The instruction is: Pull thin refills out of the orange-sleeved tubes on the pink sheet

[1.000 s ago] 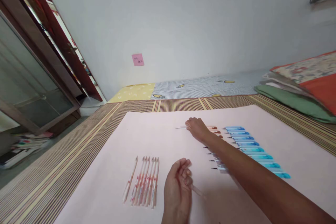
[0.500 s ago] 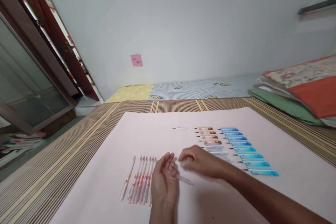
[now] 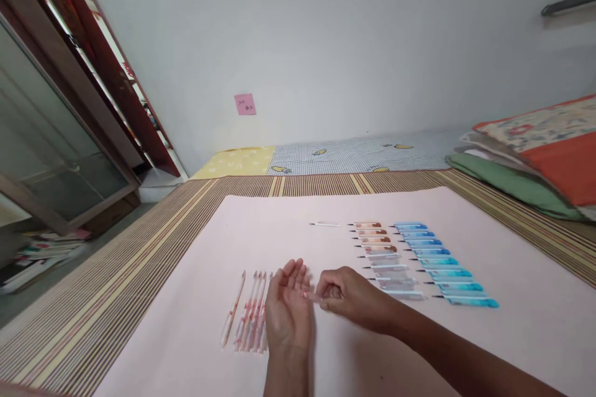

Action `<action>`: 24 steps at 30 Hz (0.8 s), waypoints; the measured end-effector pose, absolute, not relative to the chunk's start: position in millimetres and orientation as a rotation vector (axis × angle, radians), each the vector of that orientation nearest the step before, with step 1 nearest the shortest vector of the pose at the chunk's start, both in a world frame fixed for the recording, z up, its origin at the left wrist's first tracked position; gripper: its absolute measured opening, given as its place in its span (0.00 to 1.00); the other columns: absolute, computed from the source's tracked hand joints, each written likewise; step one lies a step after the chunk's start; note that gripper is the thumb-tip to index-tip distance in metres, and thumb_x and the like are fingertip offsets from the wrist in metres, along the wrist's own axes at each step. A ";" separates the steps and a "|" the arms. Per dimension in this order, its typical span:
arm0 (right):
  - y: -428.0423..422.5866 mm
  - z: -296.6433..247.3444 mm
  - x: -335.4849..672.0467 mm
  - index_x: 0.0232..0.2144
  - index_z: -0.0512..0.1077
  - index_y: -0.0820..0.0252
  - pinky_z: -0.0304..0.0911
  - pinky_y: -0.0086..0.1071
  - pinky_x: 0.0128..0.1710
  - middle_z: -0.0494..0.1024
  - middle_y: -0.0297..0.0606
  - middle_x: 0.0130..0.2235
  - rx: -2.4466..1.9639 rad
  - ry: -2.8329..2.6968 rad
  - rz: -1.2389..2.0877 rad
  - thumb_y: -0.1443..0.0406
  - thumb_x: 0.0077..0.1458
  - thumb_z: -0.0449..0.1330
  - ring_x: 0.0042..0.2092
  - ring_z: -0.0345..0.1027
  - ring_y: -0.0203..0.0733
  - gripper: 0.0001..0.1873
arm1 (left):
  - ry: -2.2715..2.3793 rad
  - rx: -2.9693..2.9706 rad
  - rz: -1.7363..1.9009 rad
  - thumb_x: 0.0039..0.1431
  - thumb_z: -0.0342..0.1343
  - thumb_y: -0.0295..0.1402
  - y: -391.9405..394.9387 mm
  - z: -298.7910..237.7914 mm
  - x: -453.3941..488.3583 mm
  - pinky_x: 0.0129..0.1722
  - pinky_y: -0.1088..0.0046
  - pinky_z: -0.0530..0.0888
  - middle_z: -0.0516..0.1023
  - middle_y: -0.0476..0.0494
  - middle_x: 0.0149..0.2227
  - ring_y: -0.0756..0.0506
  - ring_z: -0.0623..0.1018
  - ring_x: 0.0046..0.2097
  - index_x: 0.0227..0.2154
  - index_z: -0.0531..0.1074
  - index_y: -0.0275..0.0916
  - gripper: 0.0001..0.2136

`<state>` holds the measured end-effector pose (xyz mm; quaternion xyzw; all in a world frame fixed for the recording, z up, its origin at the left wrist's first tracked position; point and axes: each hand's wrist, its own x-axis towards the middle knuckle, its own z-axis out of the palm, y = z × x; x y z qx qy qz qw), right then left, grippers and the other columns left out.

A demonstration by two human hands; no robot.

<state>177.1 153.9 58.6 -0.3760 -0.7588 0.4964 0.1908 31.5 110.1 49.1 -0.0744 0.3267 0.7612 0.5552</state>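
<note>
Palm up over the pink sheet (image 3: 372,347), my left hand (image 3: 288,310) is open with its fingers stretched out. My right hand (image 3: 342,293) is closed in a pinch on a clear pinkish pen barrel (image 3: 312,296), whose near end touches or almost touches the left palm; the rest is hidden by the fingers. Left of my left hand lies a row of assembled pens (image 3: 251,316) with pink patterns, partly covered by that hand. Beyond the hands, a single pen refill (image 3: 326,224) with a dark tip lies alone.
To the right are a column of brown and clear barrels (image 3: 372,240) and a column of blue barrels (image 3: 444,261), with refills beside them. The sheet lies on a striped mat (image 3: 153,267). Folded bedding (image 3: 526,183) is stacked at the far right, against the wall.
The clear barrel, earlier held in my left hand's curled fingers, is now in my right hand. My left fingers have opened out. The view has shifted slightly.
</note>
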 end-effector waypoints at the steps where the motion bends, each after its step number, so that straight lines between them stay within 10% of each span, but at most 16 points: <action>1: 154.6 57.8 178.3 0.27 0.76 0.59 0.48 0.28 0.27 0.64 0.25 0.22 -1.054 -2.105 1.401 0.64 0.50 0.66 0.27 0.53 0.33 0.05 | 0.774 -0.181 1.798 0.68 0.52 0.29 110.2 50.1 31.9 0.39 0.71 0.81 0.81 0.31 0.41 0.43 0.82 0.42 0.32 0.79 0.29 0.12; 8: 169.5 54.9 184.7 0.29 0.78 0.59 0.51 0.29 0.28 0.70 0.29 0.25 -1.130 -2.143 1.254 0.54 0.55 0.66 0.28 0.57 0.35 0.14 | 0.842 -0.190 1.748 0.66 0.54 0.27 109.9 49.9 32.1 0.39 0.72 0.81 0.81 0.31 0.41 0.44 0.82 0.41 0.33 0.78 0.30 0.09; 24: 293.5 30.3 178.5 0.42 0.74 0.63 0.55 0.34 0.40 0.78 0.48 0.46 -1.596 -2.496 0.063 0.74 0.62 0.53 0.43 0.71 0.45 0.11 | 0.911 -0.184 1.664 0.64 0.55 0.26 108.4 46.5 35.5 0.29 0.75 0.78 0.82 0.34 0.39 0.45 0.83 0.37 0.34 0.77 0.30 0.07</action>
